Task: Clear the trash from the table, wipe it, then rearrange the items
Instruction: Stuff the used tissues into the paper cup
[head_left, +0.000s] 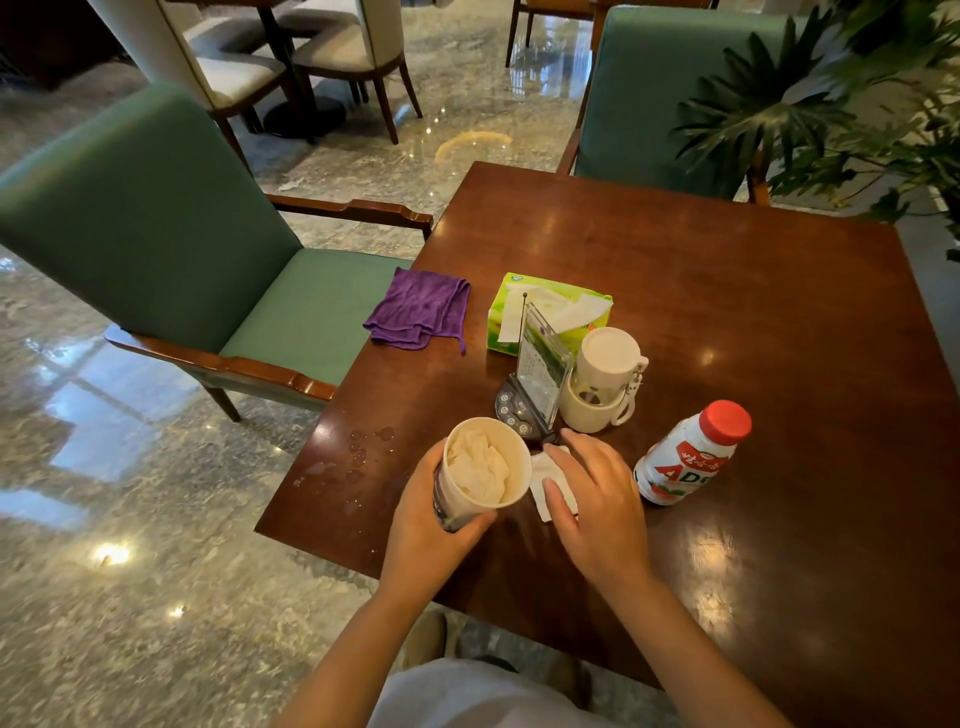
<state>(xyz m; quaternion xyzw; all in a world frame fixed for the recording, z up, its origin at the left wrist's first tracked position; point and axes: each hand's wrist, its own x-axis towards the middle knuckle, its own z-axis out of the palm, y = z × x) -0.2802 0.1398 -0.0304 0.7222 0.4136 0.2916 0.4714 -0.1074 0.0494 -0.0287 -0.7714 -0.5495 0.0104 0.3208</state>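
Note:
My left hand (434, 525) grips a paper cup (485, 470) stuffed with crumpled white tissue, tilted toward me near the table's front edge. Just right of the cup, my right hand (592, 499) lies flat with its fingers on a white napkin (545, 470) on the table. A purple cloth (418, 306) lies at the table's left edge. A green tissue pack (550, 301), a clear sign stand (543, 358) on a dark base, a white mug (592, 410) with a white container (608, 353) in it, and a red-capped bottle (685, 457) stand behind my hands. Water drops (358, 452) sit on the left corner.
The dark wooden table (727, 291) has a green armchair (156, 228) on its left and another (660, 93) behind it. A leafy plant (857, 104) overhangs the far right corner. The marble floor lies beyond the left edge.

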